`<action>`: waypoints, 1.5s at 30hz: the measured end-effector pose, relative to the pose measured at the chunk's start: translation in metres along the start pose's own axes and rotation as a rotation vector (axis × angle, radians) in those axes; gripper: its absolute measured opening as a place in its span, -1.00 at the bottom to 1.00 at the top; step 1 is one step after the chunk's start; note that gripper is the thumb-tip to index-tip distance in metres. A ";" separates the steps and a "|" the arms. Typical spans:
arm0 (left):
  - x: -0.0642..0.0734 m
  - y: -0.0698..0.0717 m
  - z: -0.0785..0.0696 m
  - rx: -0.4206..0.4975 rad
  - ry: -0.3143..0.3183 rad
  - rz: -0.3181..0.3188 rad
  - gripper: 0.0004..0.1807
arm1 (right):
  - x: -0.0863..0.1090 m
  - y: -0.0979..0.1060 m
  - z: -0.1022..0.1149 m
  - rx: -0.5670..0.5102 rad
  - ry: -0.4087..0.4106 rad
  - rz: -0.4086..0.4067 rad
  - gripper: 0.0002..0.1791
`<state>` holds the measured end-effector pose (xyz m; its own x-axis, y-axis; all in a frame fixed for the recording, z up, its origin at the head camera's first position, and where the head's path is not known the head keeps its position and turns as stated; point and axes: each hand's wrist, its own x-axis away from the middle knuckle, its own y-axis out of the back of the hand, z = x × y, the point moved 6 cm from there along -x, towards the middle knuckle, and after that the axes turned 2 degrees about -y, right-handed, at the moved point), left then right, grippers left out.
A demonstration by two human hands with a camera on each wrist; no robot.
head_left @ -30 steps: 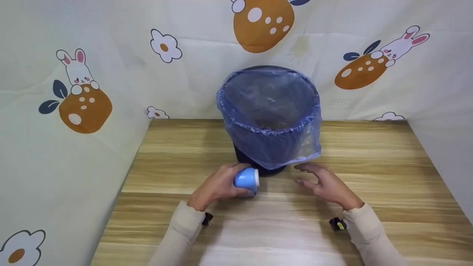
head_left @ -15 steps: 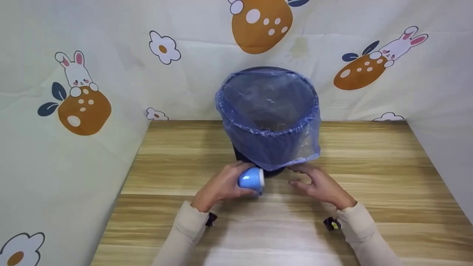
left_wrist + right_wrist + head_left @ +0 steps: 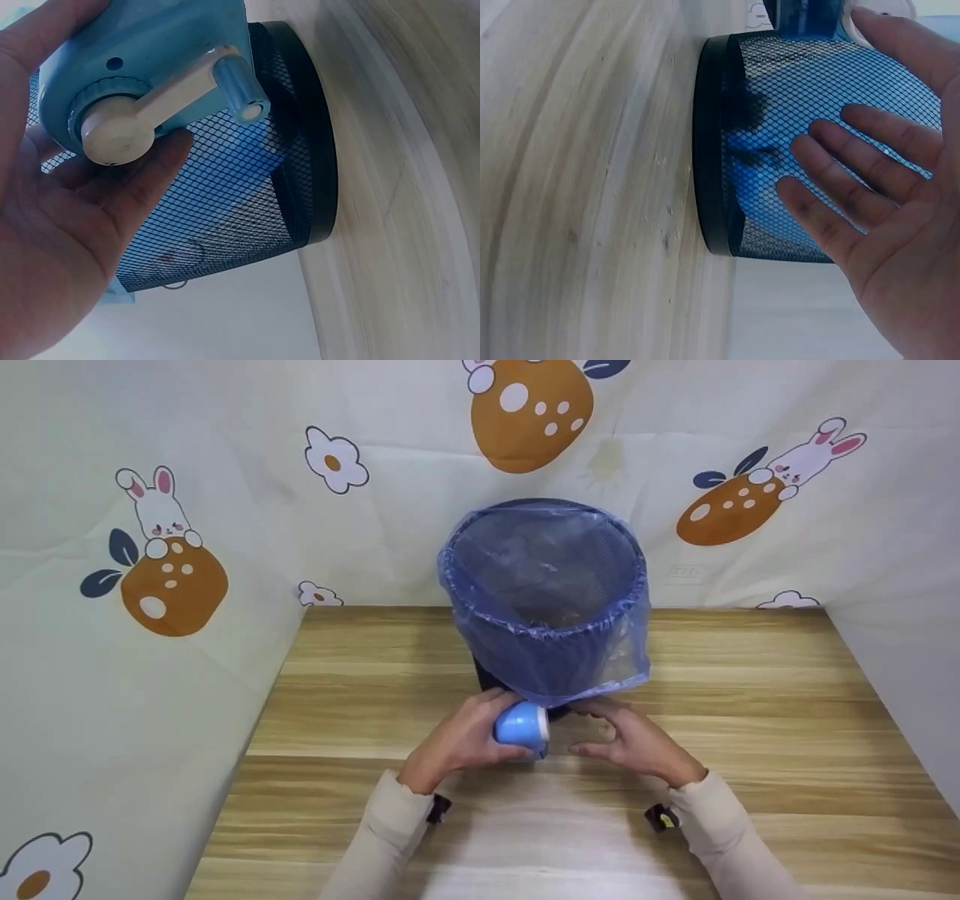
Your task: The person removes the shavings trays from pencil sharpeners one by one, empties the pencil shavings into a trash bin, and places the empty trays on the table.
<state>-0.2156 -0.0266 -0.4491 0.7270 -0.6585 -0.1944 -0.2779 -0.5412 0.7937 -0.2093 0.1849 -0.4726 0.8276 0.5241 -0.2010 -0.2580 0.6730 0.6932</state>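
Crank device in my left hand, its pale end turned toward my right hand.
My left thumb and fingers grip its body; the right hand, fingers extended and holding nothing, lies just beside it, apart, on its right. We are in front of the mesh bin, which stands toward the tabletop's far edge, its rim draped in blue liner.
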 end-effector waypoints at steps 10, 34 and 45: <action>-0.007 -0.005 -0.008 0.020 -0.042 -0.019 -0.24 | -0.004 -0.008 0.005 -0.019 0.008 0.010 -0.33; -0.009 -0.004 -0.019 0.026 -0.116 -0.040 -0.23 | -0.004 -0.021 0.008 -0.086 0.004 0.014 -0.37; -0.008 -0.003 -0.018 0.039 -0.119 -0.047 -0.24 | -0.004 -0.023 0.010 -0.082 0.007 -0.004 -0.37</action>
<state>-0.2091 -0.0102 -0.4390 0.6605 -0.6883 -0.3000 -0.2712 -0.5912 0.7596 -0.2014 0.1625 -0.4810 0.8251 0.5249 -0.2090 -0.2947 0.7154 0.6335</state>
